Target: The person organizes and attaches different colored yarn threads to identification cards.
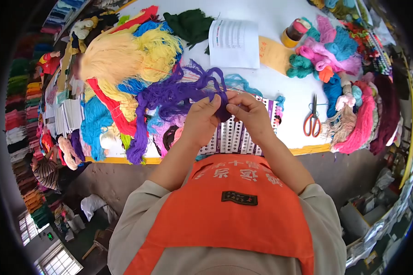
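Purple yarn point(179, 94), lying at ten o'clock from the hands on the table point(280, 73), is pinched by left hand point(201, 120) and right hand point(251, 117), so fingertips should probably keep strands taut over the perforated card point(231, 137).

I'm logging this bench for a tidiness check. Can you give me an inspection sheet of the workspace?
Surface: white table, yellow front edge.
Job's things: purple yarn pinched by both hands over a punched card.
Clutter: yellow yarn, pink skeins, orange scissors, printed sheet.
Grippers: left hand and right hand both grip the purple strands.
Cables: nothing seen.
Surroundings: shelves of yarn at left.
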